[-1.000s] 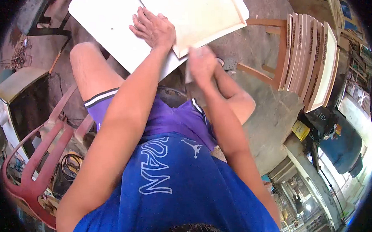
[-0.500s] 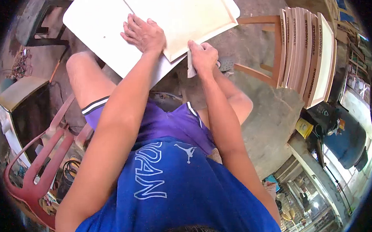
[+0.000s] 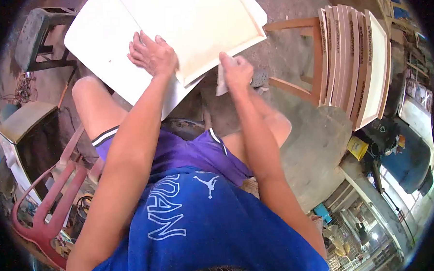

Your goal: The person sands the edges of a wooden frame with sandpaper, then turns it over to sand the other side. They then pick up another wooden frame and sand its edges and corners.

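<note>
A pale, shallow wooden panel [image 3: 202, 29] with a raised rim lies on a white board [image 3: 94, 44] in front of my knees. My left hand [image 3: 153, 56] rests flat on the panel's left edge, its fingers spread. At the panel's near edge is my right hand [image 3: 237, 72], closed with the thumb on top. It grips a folded pale sheet [image 3: 221, 82] that looks like sandpaper and hangs below the fingers. Most of this sheet is hidden by the hand.
Several similar framed panels [image 3: 354, 57] with printed sides stand in a row at the right, by a wooden frame [image 3: 289, 23]. A red plastic chair [image 3: 50, 205] is at the left, near a dark stool [image 3: 40, 34]. A yellow container [image 3: 357, 148] sits lower right.
The view has shifted slightly. Relative to the panel, my right hand has moved to the right along the near edge with the folded sheet. My left hand stays in place on the panel.
</note>
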### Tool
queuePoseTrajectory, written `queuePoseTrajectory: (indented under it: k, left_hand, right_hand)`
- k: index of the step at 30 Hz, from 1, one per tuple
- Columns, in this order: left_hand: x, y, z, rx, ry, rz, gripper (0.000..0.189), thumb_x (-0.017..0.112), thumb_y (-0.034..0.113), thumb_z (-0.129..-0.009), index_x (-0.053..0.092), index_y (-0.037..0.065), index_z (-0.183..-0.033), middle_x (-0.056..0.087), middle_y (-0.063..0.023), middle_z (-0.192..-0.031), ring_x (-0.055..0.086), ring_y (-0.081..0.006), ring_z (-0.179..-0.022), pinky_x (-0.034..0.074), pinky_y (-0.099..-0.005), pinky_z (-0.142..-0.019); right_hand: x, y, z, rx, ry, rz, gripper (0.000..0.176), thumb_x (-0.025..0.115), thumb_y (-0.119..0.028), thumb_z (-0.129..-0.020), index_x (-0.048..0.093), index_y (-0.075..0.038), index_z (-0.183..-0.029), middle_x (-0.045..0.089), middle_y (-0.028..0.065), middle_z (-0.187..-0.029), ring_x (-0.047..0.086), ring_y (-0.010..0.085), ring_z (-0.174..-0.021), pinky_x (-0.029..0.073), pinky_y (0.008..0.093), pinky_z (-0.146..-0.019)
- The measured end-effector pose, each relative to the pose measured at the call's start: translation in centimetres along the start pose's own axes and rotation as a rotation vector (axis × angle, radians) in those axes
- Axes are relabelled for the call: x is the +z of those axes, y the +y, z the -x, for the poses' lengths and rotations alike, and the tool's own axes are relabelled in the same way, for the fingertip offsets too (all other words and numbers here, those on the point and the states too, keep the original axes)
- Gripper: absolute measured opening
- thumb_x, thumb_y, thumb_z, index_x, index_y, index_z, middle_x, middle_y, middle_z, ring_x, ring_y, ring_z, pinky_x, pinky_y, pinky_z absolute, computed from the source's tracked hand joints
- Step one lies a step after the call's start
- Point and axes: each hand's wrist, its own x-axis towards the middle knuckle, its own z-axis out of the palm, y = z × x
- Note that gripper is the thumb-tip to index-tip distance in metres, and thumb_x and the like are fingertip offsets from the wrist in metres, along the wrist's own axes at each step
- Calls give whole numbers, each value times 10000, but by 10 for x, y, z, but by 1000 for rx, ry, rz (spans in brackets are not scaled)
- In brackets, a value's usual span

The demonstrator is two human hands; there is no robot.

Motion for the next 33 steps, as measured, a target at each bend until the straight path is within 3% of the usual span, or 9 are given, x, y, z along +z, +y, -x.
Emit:
queuePoseTrajectory:
  k: [1,4,6,8,14,16,22,26,33]
  left_hand:
    - [1,0,-2,11,-6,-7,622,532,296,-1018,387,-27,-1530,370,-188,-1598,242,-402,-1509,86,-587,-1266]
    - [1,-5,6,54,49,69,564,540,270,-1006,439,-5,-1488,376,-179,-1588,234,-397,-1510,89,-585,-1260]
    - [3,-1,0,8,47,49,549,540,257,-1008,451,-5,-1482,378,-186,-1589,243,-397,-1504,104,-582,-1254]
    - [7,-5,-1,22,53,41,547,540,257,-1009,453,-6,-1481,377,-184,-1591,243,-396,-1504,107,-579,-1253]
    - [3,-10,3,32,35,-13,552,537,262,-1019,451,-4,-1494,382,-176,-1590,252,-388,-1499,127,-565,-1247]
    - [5,-2,-3,28,43,12,550,534,263,-1021,454,-5,-1495,384,-175,-1588,258,-388,-1495,133,-563,-1245]
    - [6,-4,-3,16,58,-25,545,538,263,-1018,477,-11,-1485,400,-161,-1578,285,-376,-1478,166,-557,-1234]
    - [4,-3,-3,22,59,-20,547,539,269,-1015,480,-9,-1482,407,-165,-1576,291,-378,-1476,172,-559,-1230]
    - [5,-8,1,24,50,-24,551,546,260,-1007,476,-16,-1479,409,-166,-1574,287,-382,-1475,169,-559,-1227]
  right_hand:
    - [-31,-25,-27,468,-146,-290,408,841,-350,-854,725,40,-828,734,142,-776,636,242,-640,519,440,-644]
    - [-59,-2,-80,754,-11,-608,425,842,-366,-849,717,36,-786,722,154,-758,638,240,-647,525,468,-674]
    - [-43,-14,-58,748,79,-628,446,840,-376,-854,706,38,-759,711,152,-730,630,227,-640,526,465,-660]
    - [4,1,-17,206,105,-262,451,798,-355,-907,695,41,-717,638,71,-623,549,147,-594,453,399,-568]
    - [-75,6,-89,823,9,-740,427,802,-339,-917,704,35,-735,659,98,-672,551,171,-632,468,406,-615]
    - [-9,36,-54,508,50,-506,429,798,-330,-914,696,40,-722,655,114,-678,548,199,-652,471,443,-635]
    - [-62,17,-84,706,-80,-506,465,776,-382,-914,708,61,-792,677,171,-738,620,248,-698,491,459,-685]
    - [-21,-7,-33,389,-95,-321,503,787,-408,-898,700,76,-795,685,189,-705,642,251,-710,506,466,-707]
    - [-28,10,-51,661,32,-564,521,808,-396,-889,634,51,-686,631,200,-659,548,273,-608,475,478,-642]
